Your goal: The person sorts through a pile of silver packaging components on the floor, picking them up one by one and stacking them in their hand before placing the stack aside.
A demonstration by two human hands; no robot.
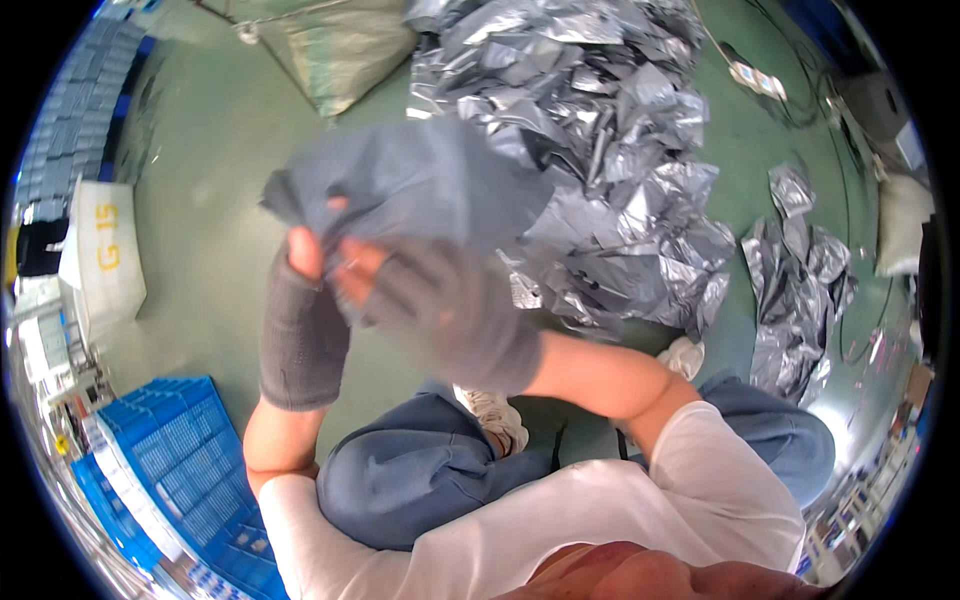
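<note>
A dull grey plastic bag (430,180), blurred by motion, is held up in front of me. My left hand (305,310), in a grey fingerless glove, grips its lower left edge, the thumb tip showing. A fingertip pokes through a small gap in the plastic. In a matching glove, my right hand (445,305) is smeared by movement. Its bent fingers close on the bag's lower edge beside the left hand. Where exactly the right fingertips press is hard to make out.
A large heap of crumpled silver-grey plastic bags (620,130) lies ahead on the green floor, with a smaller pile (795,300) at right. Around me are a woven sack (340,50), a white bin (105,260), blue crates (185,460), cables and a power strip (757,80).
</note>
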